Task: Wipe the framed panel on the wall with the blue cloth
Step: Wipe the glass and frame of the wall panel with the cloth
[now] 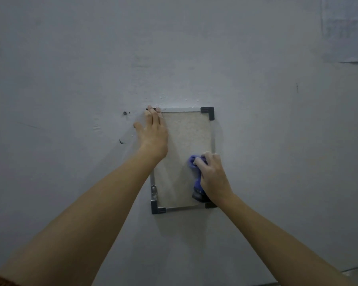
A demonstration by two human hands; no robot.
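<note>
right hand point(212, 178) curled round bunched blue cloth point(195, 172), fingers clamped on wad, pushing it against lower right part of framed panel point(184, 141). cloth pokes out past fingertips, rest trails down under palm. left hand point(153, 135) flat, fingers straight and together, pressed on panel's upper left edge, fingertips covering that corner. panel hangs on grey wall point(70, 79), speckled beige face, thin metal frame, black corner caps point(208, 112). small dark hole point(124, 113) in wall just left of panel.
</note>
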